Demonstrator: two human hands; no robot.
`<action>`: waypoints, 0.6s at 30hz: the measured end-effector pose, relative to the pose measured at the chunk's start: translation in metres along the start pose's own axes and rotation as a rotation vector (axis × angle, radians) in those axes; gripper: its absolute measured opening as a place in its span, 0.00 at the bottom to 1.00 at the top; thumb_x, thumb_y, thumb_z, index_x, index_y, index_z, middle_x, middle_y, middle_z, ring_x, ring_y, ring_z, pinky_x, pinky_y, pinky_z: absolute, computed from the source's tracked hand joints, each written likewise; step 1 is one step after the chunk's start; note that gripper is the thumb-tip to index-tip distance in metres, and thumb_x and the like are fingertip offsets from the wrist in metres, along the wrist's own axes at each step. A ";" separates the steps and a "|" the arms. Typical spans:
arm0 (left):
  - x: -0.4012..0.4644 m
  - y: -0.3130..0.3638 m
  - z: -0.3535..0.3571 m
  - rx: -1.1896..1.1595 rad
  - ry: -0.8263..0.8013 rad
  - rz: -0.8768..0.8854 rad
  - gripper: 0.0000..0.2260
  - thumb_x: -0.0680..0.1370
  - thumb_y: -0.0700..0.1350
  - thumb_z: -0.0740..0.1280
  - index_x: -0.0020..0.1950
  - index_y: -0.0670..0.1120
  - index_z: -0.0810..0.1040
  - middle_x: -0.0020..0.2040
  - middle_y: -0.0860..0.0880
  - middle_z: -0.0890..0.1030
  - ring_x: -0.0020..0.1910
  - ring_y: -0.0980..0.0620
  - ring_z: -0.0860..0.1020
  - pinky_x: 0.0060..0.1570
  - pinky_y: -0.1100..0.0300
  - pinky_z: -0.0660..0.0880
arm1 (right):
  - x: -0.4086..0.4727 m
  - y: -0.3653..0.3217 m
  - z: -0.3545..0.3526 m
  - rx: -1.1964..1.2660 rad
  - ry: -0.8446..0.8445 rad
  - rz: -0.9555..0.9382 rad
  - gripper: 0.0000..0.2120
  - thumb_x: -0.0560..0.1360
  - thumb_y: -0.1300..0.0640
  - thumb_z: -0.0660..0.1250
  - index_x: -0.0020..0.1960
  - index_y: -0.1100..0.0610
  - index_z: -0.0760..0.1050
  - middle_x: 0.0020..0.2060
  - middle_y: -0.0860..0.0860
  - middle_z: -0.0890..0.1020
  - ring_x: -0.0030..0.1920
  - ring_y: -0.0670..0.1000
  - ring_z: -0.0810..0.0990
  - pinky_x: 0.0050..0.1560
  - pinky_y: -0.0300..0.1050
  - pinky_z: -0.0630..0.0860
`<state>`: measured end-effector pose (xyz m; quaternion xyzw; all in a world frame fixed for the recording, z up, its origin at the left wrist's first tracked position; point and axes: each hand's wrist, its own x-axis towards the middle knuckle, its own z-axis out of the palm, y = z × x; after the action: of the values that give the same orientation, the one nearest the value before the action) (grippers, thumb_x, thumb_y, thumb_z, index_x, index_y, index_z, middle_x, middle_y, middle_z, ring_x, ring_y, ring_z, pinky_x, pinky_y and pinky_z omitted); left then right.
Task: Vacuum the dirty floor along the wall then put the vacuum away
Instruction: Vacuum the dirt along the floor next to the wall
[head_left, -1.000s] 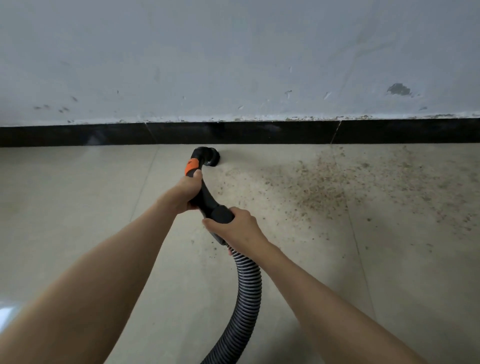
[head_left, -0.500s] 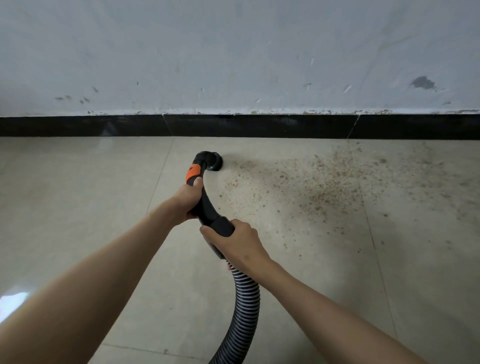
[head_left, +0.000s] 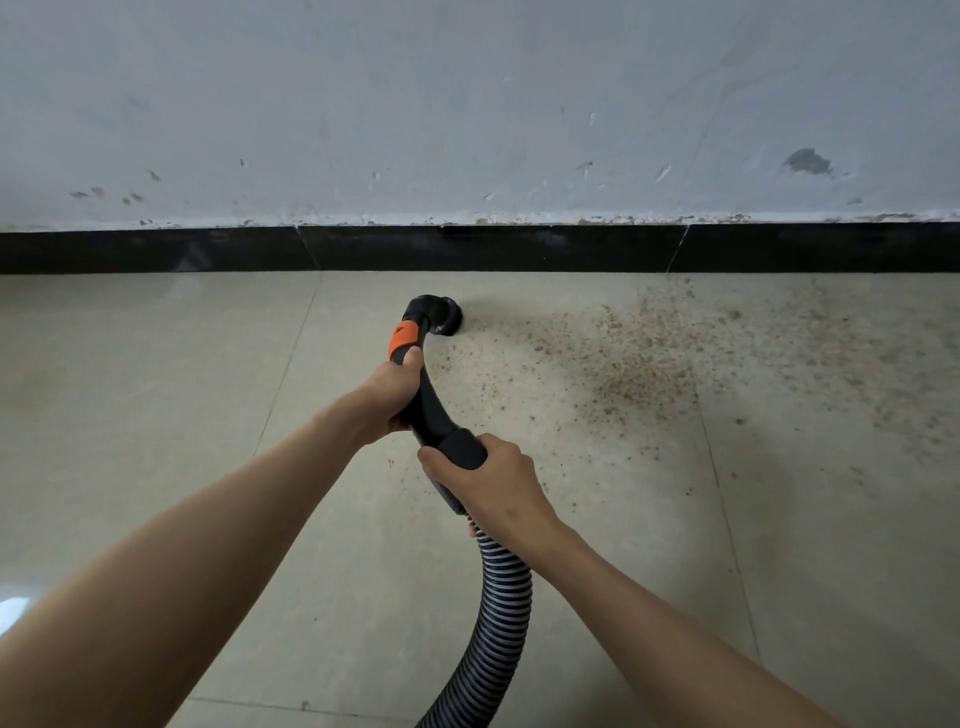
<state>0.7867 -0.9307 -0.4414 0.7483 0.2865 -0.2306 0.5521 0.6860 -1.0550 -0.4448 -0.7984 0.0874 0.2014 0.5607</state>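
Beige floor tiles (head_left: 156, 415) run up to a black skirting strip (head_left: 467, 249) under a scuffed pale wall (head_left: 467, 104), and both hands work a vacuum hose just short of that strip. The left hand (head_left: 389, 397) has its fingers wrapped round the curved black handle (head_left: 428, 405), just below the orange collar (head_left: 404, 339). The right hand (head_left: 488, 483) grips the cuff lower down, where the ribbed hose (head_left: 498, 613) begins and trails back under the right forearm and out of view. The nozzle (head_left: 441, 317) sits on the floor ahead of the left hand, close to the skirting but not touching it.

Judged from how the floor lies, the job is well short of halfway. To the left of the hands the tiles look clean. To the right of the nozzle a wide scatter of brownish grit (head_left: 634, 364) spreads along the wall, thickest ahead of the right hand and thinning toward the frame edge, with loose specks reaching back to beside the right wrist. All of that is left to pick up, and then the vacuum, whose body is out of view, has yet to be put away.
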 end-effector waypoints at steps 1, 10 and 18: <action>-0.001 0.001 0.003 0.004 -0.002 0.005 0.17 0.83 0.53 0.51 0.58 0.39 0.65 0.44 0.44 0.73 0.43 0.48 0.75 0.48 0.53 0.73 | 0.000 0.001 -0.002 0.000 0.008 0.001 0.17 0.72 0.39 0.69 0.39 0.53 0.72 0.29 0.46 0.77 0.29 0.46 0.76 0.36 0.44 0.78; -0.002 0.009 0.036 0.062 -0.042 0.032 0.17 0.83 0.53 0.50 0.58 0.39 0.65 0.45 0.44 0.73 0.49 0.45 0.75 0.47 0.53 0.73 | -0.006 0.014 -0.025 0.009 0.073 0.022 0.18 0.71 0.39 0.69 0.38 0.54 0.72 0.27 0.46 0.77 0.27 0.45 0.75 0.36 0.42 0.78; -0.004 0.017 0.070 0.094 -0.077 0.016 0.17 0.83 0.54 0.51 0.58 0.40 0.66 0.46 0.43 0.74 0.43 0.48 0.75 0.44 0.54 0.74 | -0.013 0.025 -0.055 0.004 0.114 0.043 0.17 0.70 0.39 0.70 0.39 0.53 0.72 0.29 0.45 0.77 0.29 0.45 0.75 0.35 0.43 0.77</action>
<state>0.7936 -1.0024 -0.4468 0.7662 0.2477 -0.2680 0.5290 0.6775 -1.1164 -0.4453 -0.8053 0.1366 0.1673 0.5521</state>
